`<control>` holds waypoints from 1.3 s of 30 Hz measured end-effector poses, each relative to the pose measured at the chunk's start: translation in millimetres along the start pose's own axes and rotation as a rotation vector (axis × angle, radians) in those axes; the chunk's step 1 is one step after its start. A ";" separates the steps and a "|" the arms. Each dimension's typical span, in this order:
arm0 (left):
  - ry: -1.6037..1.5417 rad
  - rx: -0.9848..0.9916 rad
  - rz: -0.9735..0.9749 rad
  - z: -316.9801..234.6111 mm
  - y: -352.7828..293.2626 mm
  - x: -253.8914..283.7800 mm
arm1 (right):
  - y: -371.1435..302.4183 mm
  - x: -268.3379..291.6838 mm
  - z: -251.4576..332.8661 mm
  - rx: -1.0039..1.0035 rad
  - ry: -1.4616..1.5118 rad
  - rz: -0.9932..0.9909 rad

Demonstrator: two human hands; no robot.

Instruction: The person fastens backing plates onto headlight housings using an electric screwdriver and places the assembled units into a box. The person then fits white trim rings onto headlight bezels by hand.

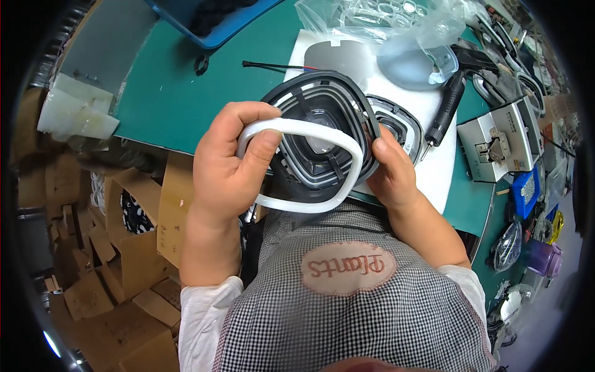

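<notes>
My left hand (226, 161) is closed on a white rounded-square ring (354, 164), thumb on top of its left side. Behind the ring and partly inside its outline is a black rounded-square housing (367, 115) with a deep stepped hollow. My right hand (396, 170) grips that housing by its right edge, thumb in front and fingers mostly hidden behind. The ring lies over the housing's lower part, tilted and out of line with its rim; whether they touch I cannot tell. A similar black-and-grey housing (412, 124) rests just beyond my right hand.
A white foam sheet (439, 164) covers part of the green table (167, 93). On it lie a grey plate (338, 59), a translucent cover (406, 65) and a black screwdriver (446, 111). A grey box-shaped device (505, 146) stands right, a blue bin (217, 38) far left. Cardboard boxes (136, 260) fill the lower left.
</notes>
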State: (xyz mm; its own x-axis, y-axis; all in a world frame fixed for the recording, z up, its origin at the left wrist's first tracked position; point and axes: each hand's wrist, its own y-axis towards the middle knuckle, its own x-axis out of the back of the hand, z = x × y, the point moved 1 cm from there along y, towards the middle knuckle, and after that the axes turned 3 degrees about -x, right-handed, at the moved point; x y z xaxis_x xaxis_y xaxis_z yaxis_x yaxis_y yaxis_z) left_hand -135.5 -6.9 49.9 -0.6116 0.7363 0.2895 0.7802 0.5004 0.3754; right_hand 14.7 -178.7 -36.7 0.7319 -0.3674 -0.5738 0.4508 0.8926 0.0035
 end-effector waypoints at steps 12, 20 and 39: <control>-0.447 0.133 -0.162 17.5 -0.2 28.7 | 5.7 4.9 -0.1 0.001 0.299 0.070; -0.625 0.337 -0.168 28.2 -18.6 -15.2 | 10.8 -9.1 1.0 0.238 0.048 0.017; -0.091 0.330 0.309 -7.4 2.8 -1.1 | 12.6 -22.8 82.2 0.200 -0.954 0.452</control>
State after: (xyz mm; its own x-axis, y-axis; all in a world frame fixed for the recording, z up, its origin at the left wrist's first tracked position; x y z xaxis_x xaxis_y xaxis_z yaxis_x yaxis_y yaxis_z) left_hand -133.6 -9.6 57.2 -0.3408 0.9036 0.2595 0.9334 0.3582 -0.0215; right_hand 45.8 -180.5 43.8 0.9096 -0.1429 0.3901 0.0500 0.9698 0.2388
